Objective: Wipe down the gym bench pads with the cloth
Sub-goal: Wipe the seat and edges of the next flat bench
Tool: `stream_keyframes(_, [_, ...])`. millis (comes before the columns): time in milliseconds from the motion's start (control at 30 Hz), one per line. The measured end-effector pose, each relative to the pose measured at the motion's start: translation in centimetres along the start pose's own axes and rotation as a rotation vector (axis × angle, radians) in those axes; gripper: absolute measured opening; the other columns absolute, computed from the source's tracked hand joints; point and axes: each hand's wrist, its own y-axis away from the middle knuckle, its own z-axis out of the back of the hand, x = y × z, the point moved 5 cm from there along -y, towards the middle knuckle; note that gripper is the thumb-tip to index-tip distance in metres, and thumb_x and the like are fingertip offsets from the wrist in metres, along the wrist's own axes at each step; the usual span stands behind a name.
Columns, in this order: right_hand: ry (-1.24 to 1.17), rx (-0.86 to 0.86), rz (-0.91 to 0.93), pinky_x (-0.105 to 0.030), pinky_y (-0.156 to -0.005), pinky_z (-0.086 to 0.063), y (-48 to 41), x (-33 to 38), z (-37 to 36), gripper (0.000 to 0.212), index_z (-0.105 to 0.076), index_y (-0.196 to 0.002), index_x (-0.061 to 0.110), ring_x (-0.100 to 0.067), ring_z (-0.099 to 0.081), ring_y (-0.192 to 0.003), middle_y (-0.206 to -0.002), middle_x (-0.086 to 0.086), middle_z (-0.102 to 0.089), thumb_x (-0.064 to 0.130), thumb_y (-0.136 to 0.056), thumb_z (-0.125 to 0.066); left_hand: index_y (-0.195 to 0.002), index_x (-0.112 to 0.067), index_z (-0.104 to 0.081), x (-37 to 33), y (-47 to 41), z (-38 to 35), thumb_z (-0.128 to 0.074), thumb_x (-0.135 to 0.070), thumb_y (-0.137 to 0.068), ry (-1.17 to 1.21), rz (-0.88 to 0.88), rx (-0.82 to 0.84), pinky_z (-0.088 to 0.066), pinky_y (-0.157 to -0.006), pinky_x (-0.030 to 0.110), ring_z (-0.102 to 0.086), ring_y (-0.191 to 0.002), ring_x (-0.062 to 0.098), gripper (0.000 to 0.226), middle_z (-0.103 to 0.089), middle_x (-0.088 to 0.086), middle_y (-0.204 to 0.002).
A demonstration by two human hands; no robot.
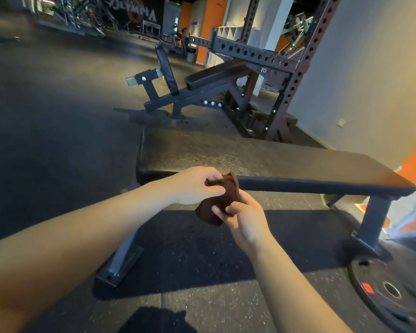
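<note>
— Where is the cloth point(217, 203)?

— Off the bench, held in the air just in front of the near edge of the flat bench point(286, 164). It is dark brown and bunched up. The left hand point(192, 186) pinches its upper end between thumb and fingers; the right hand point(245, 217) grips the lower part, fingers curled round the fabric.

— And the pad itself?

— A long black pad point(226, 155) with a pebbled grain, lying level and running across the view from left to right. Light catches its top. It sits on a dark metal frame, with one foot point(120, 267) at the lower left and an upright leg point(375, 219) at the right.

— What is under it?

— Dark rubber floor point(202, 248) flecked with pale specks, laid in tiles, and the bench's shadow falls across it. A black weight plate point(389, 292) lies flat near the right leg.

— Further back?

— A second bench point(214, 78), its black back pad tilted up, standing at the foot of a perforated steel rack point(283, 75). A pale wall point(370, 80) rises on the right, with orange panels point(211, 22) behind. The far room is dim, with more machines and large pale lettering point(135, 10) on a dark wall.
</note>
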Motion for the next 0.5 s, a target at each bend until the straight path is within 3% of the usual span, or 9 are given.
stream_keyframes(133, [0.153,-0.047,-0.034,-0.035,-0.085,-0.062,0.5,-1.8,3.3,0.038,-0.068,-0.122,0.006,-0.029,-0.069,-0.111,-0.12,-0.011,-0.071,-0.016,-0.096,-0.052,-0.108,-0.03,-0.069,0.2,-0.5,-4.4,-0.064,-0.043,-0.092,0.013,-0.01,0.11,-0.052,-0.083,0.029,-0.062,-0.096,0.007,0.021,-0.065,-0.012,-0.105])
stream_keyframes(300, [0.514,-0.135,-0.14,-0.029,-0.071,-0.063,0.3,-5.9,7.1,0.014,-0.068,-0.109,0.013,-0.023,-0.071,-0.101,-0.108,-0.007,-0.072,0.006,-0.097,-0.067,-0.088,-0.027,-0.063,4.0,0.0,-10.5,-0.062,-0.029,-0.096,0.047,0.112,0.2,-0.041,-0.071,0.023,-0.06,-0.087,0.011,0.008,-0.062,-0.005,-0.095])
stream_keyframes(433, [0.649,-0.214,-0.346,-0.04,-0.072,-0.065,-0.3,-8.9,7.9,0.005,-0.067,-0.095,0.013,-0.027,-0.073,-0.091,-0.102,-0.013,-0.073,0.01,-0.095,-0.071,-0.089,-0.023,-0.063,6.8,1.6,-13.7,-0.062,-0.027,-0.092,0.143,0.344,0.242,-0.048,-0.071,0.033,-0.063,-0.086,0.019,0.005,-0.065,-0.002,-0.091])
stream_keyframes(500, [0.881,-0.164,-0.472,-0.048,-0.083,-0.061,-0.3,-9.3,7.1,0.007,-0.064,-0.092,0.017,-0.029,-0.07,-0.096,-0.101,-0.012,-0.072,0.019,-0.096,-0.07,-0.088,-0.026,-0.064,7.2,3.3,-14.2,-0.062,-0.029,-0.092,0.248,0.518,0.285,-0.048,-0.068,0.031,-0.066,-0.082,0.019,0.006,-0.068,-0.001,-0.088])
